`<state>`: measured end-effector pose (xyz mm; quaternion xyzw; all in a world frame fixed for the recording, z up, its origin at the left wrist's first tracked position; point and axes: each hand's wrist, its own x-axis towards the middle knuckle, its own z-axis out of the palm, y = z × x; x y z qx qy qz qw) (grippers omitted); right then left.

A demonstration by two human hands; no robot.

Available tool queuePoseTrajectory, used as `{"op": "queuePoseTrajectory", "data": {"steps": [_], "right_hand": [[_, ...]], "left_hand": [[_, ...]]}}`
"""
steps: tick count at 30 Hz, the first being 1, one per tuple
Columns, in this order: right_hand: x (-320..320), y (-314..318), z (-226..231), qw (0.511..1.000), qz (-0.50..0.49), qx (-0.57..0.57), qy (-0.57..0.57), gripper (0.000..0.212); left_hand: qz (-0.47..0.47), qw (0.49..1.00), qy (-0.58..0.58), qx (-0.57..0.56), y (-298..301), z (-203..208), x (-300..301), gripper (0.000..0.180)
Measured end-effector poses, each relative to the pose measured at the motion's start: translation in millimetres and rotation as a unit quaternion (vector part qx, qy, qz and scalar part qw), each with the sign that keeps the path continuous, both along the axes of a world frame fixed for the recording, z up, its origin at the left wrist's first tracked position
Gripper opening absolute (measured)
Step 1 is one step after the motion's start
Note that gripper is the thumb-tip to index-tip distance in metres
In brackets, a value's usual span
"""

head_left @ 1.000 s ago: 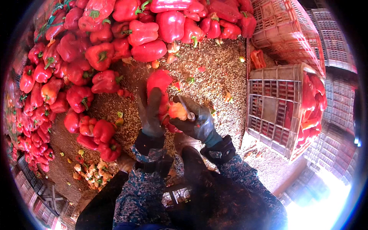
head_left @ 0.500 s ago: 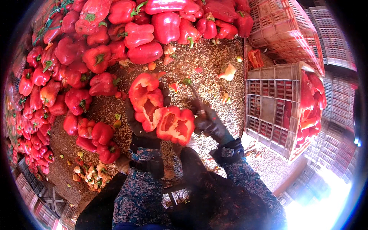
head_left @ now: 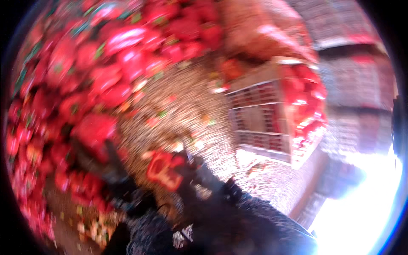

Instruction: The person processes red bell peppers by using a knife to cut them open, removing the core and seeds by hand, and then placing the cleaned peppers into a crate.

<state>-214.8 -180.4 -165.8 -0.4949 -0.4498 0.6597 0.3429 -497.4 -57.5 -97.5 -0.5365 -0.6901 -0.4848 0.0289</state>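
Observation:
Motion blurs the whole view. My left hand (head_left: 100, 163), in a dark glove, is at the near edge of the pepper pile. Its thumb and fingers sit around a large red bell pepper (head_left: 95, 131). My right hand (head_left: 204, 172), also gloved, is low in the middle by my knee. A cut red bell pepper (head_left: 163, 172), its pale inside showing, is at this hand's fingers and appears gripped by them. A small bright streak beside the right hand may be a knife blade; smearing hides its shape.
A heap of red bell peppers (head_left: 55, 106) spreads over the left and far side. To the right stands a crate (head_left: 259, 112) of red pepper pieces, with an orange-red crate (head_left: 263, 32) behind and stacked crates (head_left: 352, 80) beyond. Seeds and scraps cover the ground (head_left: 187, 102).
My left hand has left the cut pepper and moved left to a whole one in the pile. My right hand has come down toward my knee. The view has swung right.

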Motion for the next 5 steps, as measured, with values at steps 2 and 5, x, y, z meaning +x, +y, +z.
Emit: {"op": "queuePoseTrajectory", "data": {"steps": [2, 5], "right_hand": [[16.0, 22.3, 85.4, 0.995, -0.062, -0.074, -0.008, 0.045], [88.1, -5.8, 149.8, 0.981, -0.167, -0.049, -0.084, 0.045]], "left_hand": [[-0.025, 0.988, -0.152, 0.0, -2.6, 19.1, 3.2, 0.065], [-0.025, 0.997, -0.042, -0.066, -0.2, 45.9, 10.6, 0.066]]}}
